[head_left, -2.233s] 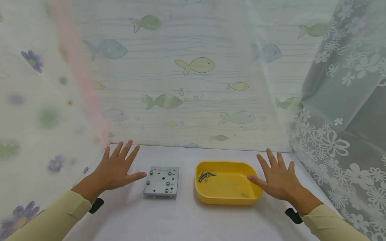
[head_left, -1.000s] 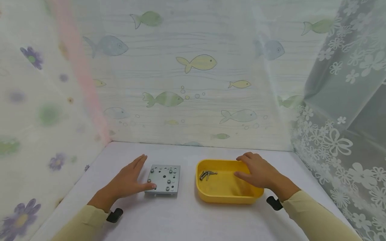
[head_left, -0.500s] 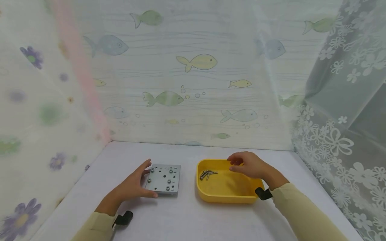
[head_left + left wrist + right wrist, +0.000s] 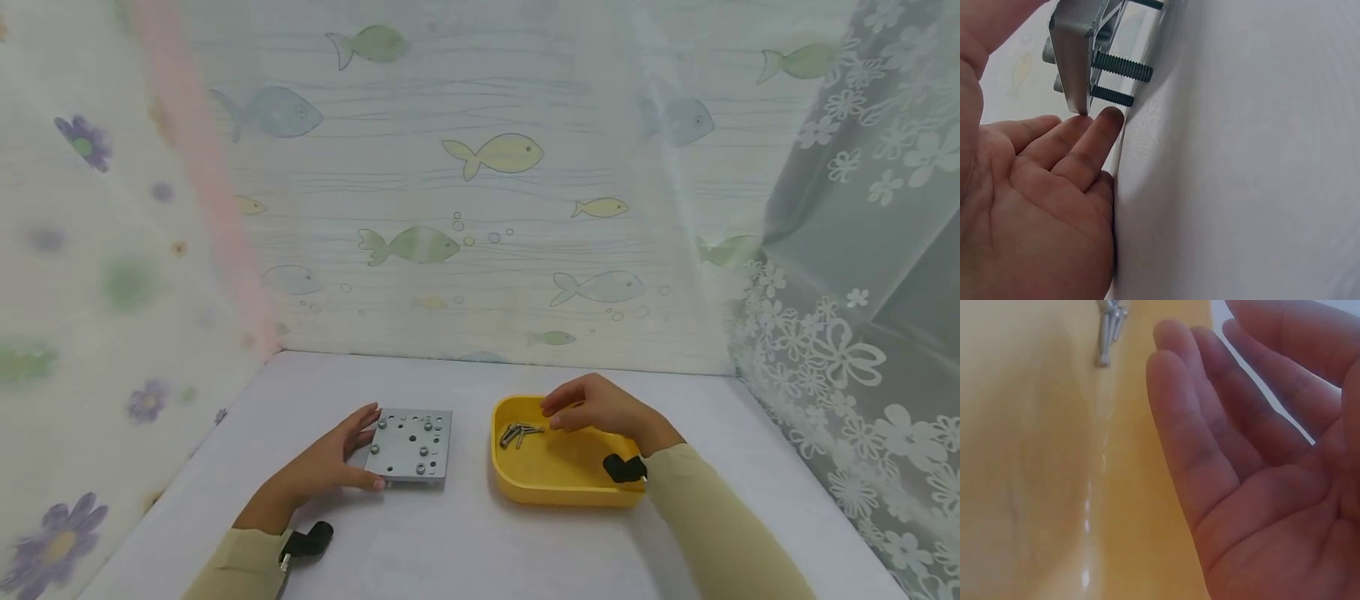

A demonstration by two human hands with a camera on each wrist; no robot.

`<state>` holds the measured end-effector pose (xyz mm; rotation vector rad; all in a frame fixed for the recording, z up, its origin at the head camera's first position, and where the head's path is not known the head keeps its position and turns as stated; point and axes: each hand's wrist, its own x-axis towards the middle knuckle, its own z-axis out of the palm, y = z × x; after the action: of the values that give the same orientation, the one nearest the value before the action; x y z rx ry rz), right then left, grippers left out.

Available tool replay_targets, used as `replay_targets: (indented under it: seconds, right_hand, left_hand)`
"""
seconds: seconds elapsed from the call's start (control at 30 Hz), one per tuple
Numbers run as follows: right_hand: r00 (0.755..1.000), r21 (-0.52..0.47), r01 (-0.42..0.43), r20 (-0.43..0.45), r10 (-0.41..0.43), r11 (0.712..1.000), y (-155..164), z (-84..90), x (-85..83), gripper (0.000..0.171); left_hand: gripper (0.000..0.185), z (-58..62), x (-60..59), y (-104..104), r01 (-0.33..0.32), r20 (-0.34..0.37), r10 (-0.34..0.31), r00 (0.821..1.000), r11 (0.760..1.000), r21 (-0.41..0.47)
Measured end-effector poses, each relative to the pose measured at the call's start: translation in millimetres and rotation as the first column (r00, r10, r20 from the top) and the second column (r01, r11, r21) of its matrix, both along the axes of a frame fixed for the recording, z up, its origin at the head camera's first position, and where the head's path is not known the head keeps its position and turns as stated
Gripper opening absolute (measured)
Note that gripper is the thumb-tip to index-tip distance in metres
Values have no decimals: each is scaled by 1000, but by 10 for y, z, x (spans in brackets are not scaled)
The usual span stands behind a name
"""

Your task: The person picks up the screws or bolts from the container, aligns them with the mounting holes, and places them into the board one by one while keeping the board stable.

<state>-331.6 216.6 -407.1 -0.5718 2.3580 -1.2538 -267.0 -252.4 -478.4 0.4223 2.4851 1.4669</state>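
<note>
A grey metal plate with holes and a few screws in it lies left of centre on the white table. My left hand rests beside its left edge, fingers straight and touching that edge, thumb at the near corner. In the left wrist view the fingertips meet the plate's lower corner, and threaded screw ends stick out beneath it. My right hand hovers over the yellow tray, fingers loosely bent and holding nothing, just right of several loose screws. The right wrist view shows the relaxed fingers and the screws.
Fish-patterned and floral curtains wall the table at the back, left and right. Bare white tabletop lies in front of the plate and tray. A black strap mount sits on each wrist.
Both hands came in from flat on the table. The left moved up against the plate's left edge. The right moved left over the tray toward the screws.
</note>
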Motion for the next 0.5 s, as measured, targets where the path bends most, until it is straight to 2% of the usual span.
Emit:
replay_targets:
  seconds: [0.1, 0.23, 0.5]
  right_hand:
    - [999, -40, -17, 49, 19, 999, -83, -71, -37, 37]
    - [995, -57, -34, 89, 39, 998, -192, -148, -50, 35]
    - [993, 11, -116, -5, 116, 993, -362, -235, -33, 26]
  left_hand:
    - [131, 11, 1, 5, 7, 13, -7, 1000, 1000, 11]
    - [128, 33, 12, 29, 1, 17, -1, 1000, 1000, -17]
    - [131, 5, -9, 45, -58, 48, 62, 997, 995, -83]
